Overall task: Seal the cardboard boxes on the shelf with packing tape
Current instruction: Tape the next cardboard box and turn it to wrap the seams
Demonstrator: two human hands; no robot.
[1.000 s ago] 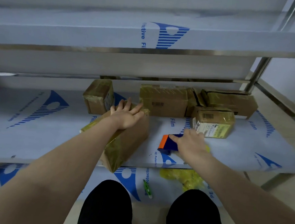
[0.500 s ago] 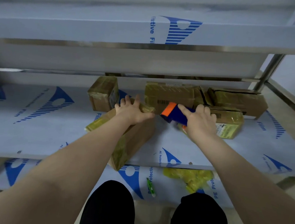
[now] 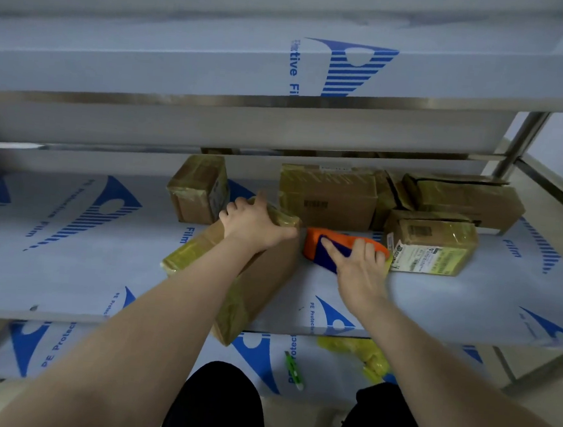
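A long cardboard box (image 3: 268, 279) with yellowish tape on its ends lies slanted on the middle shelf (image 3: 67, 264), its near end over the shelf's front edge. My left hand (image 3: 255, 224) grips the box's far top corner, fingers curled over the edge. Just right of that corner, my right hand (image 3: 358, 266) holds an orange and blue tape dispenser (image 3: 324, 247) low over the shelf. A small labelled box (image 3: 432, 242) sits right of the dispenser.
Other taped boxes stand at the back: a small one (image 3: 197, 190) on the left, a wide one (image 3: 328, 197) in the middle, a flat one (image 3: 463, 197) at right. The lower shelf holds a green cutter (image 3: 293, 371) and crumpled yellow tape (image 3: 363, 354). An upper shelf (image 3: 217, 73) overhangs.
My right hand lifted the dispenser from the shelf's front, carried it back toward the box's far corner, then lowered it beside that corner. My left hand stayed on the box.
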